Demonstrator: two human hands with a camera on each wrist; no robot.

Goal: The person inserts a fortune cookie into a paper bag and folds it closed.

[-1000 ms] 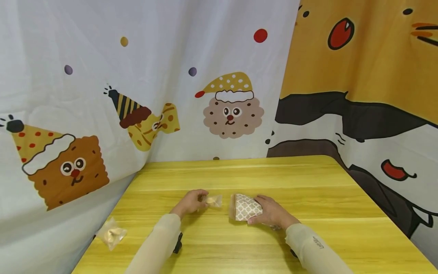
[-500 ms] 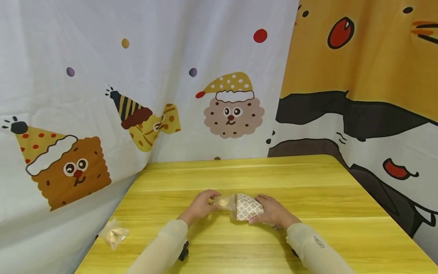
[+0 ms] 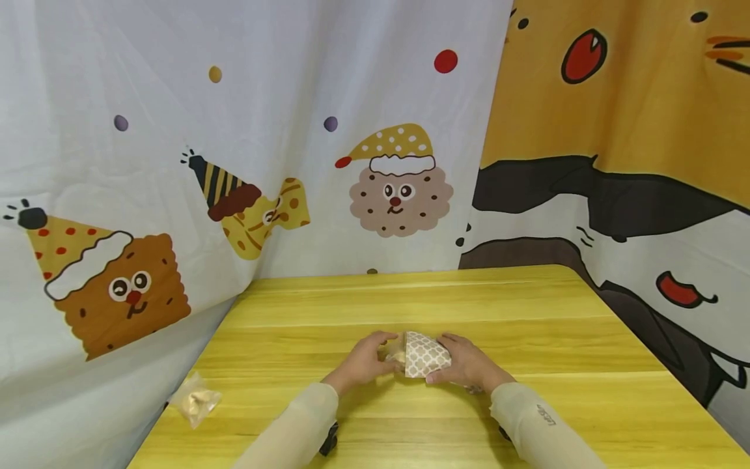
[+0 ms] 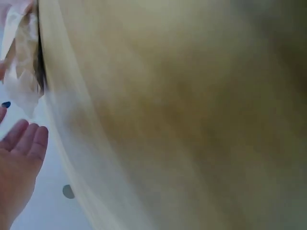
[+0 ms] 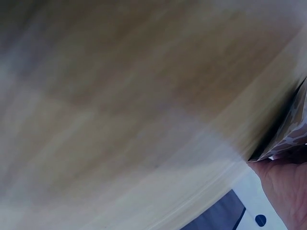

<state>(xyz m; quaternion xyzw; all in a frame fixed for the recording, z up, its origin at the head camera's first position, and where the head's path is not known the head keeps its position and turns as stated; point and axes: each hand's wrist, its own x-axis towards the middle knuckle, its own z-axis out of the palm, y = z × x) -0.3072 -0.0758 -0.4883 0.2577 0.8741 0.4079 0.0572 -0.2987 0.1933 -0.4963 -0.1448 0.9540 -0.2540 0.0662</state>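
A paper bag (image 3: 426, 355) with a beige-and-white lattice pattern lies on its side on the table, its mouth facing left. My right hand (image 3: 465, 363) grips it from the right, thumb in front. A small clear-wrapped cookie (image 3: 399, 356) lies at the bag's mouth, partly hidden by the bag and my left hand (image 3: 370, 358). In the left wrist view, the fingers of that hand look extended, with a gap to the crinkled bag (image 4: 26, 57). Another clear-wrapped cookie (image 3: 196, 399), folded like a fortune cookie, lies near the table's left edge.
The yellow wood-grain table (image 3: 498, 430) carries these things. Behind it and along both sides hangs a cartoon-printed curtain (image 3: 281, 98), meeting the far edge.
My left hand has moved right, bringing its wrapped cookie from the open table up to the bag's mouth. The bag and my right hand have stayed nearly still.
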